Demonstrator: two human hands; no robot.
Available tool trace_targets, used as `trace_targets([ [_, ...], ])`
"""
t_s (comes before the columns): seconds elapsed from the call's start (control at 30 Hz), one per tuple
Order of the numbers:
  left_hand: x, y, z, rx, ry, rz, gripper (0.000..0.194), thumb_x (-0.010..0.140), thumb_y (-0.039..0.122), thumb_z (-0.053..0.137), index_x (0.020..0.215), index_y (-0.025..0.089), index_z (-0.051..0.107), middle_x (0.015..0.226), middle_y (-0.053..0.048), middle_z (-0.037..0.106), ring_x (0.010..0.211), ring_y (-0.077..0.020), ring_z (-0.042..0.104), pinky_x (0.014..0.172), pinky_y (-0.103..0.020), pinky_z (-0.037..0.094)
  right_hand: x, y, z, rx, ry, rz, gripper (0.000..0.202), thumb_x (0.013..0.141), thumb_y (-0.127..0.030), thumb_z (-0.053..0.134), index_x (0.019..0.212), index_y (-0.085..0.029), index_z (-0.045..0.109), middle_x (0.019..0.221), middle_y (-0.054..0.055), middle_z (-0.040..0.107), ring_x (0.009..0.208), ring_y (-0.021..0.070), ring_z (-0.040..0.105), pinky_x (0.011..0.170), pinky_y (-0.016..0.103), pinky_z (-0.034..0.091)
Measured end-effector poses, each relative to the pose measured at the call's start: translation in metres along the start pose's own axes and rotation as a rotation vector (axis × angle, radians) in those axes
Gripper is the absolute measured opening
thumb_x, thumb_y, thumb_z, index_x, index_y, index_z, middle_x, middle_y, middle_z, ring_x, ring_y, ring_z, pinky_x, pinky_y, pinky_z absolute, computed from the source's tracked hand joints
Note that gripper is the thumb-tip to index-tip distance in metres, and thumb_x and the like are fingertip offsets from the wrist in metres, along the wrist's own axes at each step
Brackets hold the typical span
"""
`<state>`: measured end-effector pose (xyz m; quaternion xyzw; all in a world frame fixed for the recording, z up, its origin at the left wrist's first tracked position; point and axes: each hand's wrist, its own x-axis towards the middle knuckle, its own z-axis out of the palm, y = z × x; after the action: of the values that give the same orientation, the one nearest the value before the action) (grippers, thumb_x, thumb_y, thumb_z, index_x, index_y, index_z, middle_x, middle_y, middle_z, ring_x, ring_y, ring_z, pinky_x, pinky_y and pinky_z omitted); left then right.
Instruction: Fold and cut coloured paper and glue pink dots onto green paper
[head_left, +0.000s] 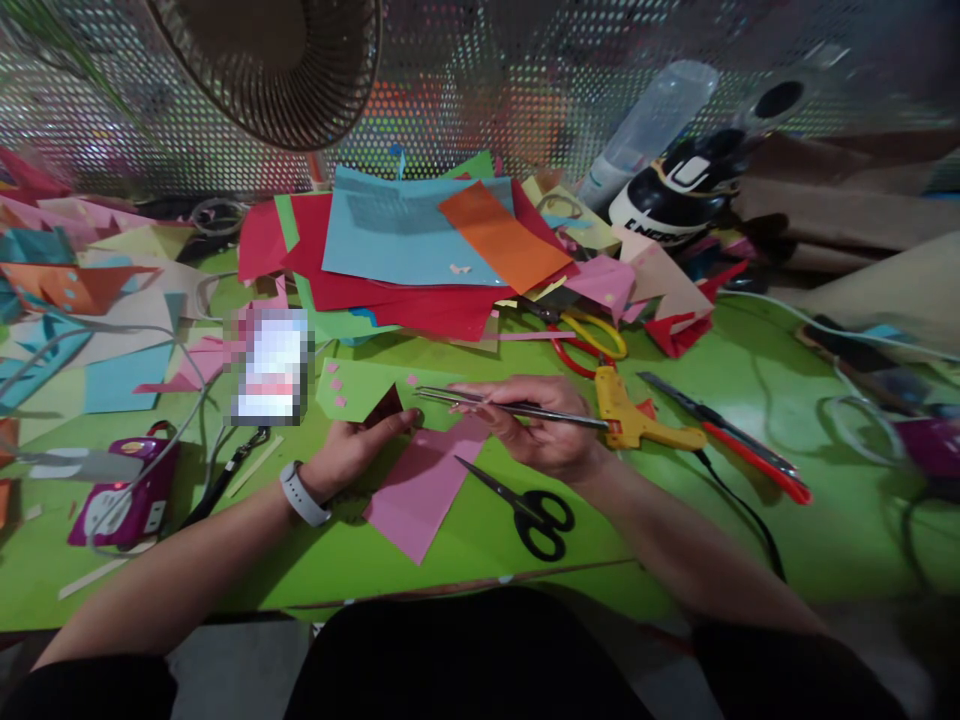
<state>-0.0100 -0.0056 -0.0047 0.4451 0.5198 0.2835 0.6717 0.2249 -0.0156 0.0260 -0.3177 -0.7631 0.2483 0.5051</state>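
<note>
My left hand, with a watch band on its wrist, pinches a small dark red folded paper. In my right hand are long metal tweezers, their tips pointing left, close to the red paper. A light green sheet with small pink pieces lies behind my left hand. Below both hands is a pink sheet. Black-handled scissors rest partly over its right side, blades toward the upper left.
A yellow glue gun and a red cutter lie right. Blue and orange paper are stacked behind. Red-and-yellow-handled scissors sit nearby. At left are a phone and a purple box. A fan stands behind.
</note>
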Motion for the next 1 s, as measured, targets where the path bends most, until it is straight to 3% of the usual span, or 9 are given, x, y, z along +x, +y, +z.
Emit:
trace_targets([
  [0.2,0.0,-0.001,-0.001,0.016,-0.001,0.079,0.043,0.073,0.055,0.081,0.086,0.014,0.076,0.082,-0.01,0.075,0.067,-0.0191,0.066,0.059,-0.031,0.053,-0.001,0.002,-0.001,-0.042,0.049,0.014,0.007,0.09,-0.017,0.069,0.095,-0.022,0.067,0.101,0.009,0.08,0.09,0.024,0.079,0.071,0.03,0.067],
  [0.37,0.002,-0.006,-0.002,0.024,-0.012,0.113,0.039,0.077,0.052,0.079,0.089,0.014,0.076,0.084,-0.011,0.075,0.075,-0.0218,0.068,0.064,-0.033,0.056,-0.001,0.004,0.0,-0.069,0.062,-0.011,0.007,0.09,-0.017,0.069,0.095,-0.022,0.069,0.096,0.008,0.081,0.079,0.0217,0.079,0.064,0.027,0.066],
  [0.77,0.0,-0.002,0.0,0.035,-0.015,0.138,0.035,0.078,0.048,0.078,0.088,0.014,0.076,0.088,-0.011,0.075,0.082,-0.0226,0.068,0.071,-0.034,0.056,-0.003,0.004,0.001,-0.03,0.038,0.023,0.006,0.091,-0.019,0.069,0.096,-0.021,0.068,0.099,0.009,0.081,0.089,0.0233,0.079,0.073,0.033,0.068],
  [1.0,-0.002,0.004,0.0,0.082,-0.02,0.107,0.031,0.076,0.047,0.078,0.082,0.017,0.076,0.083,-0.008,0.074,0.073,-0.0199,0.065,0.066,-0.032,0.054,-0.003,0.004,0.0,-0.041,0.019,0.044,0.006,0.09,-0.019,0.07,0.096,-0.022,0.069,0.099,0.009,0.081,0.089,0.0238,0.079,0.074,0.032,0.067],
])
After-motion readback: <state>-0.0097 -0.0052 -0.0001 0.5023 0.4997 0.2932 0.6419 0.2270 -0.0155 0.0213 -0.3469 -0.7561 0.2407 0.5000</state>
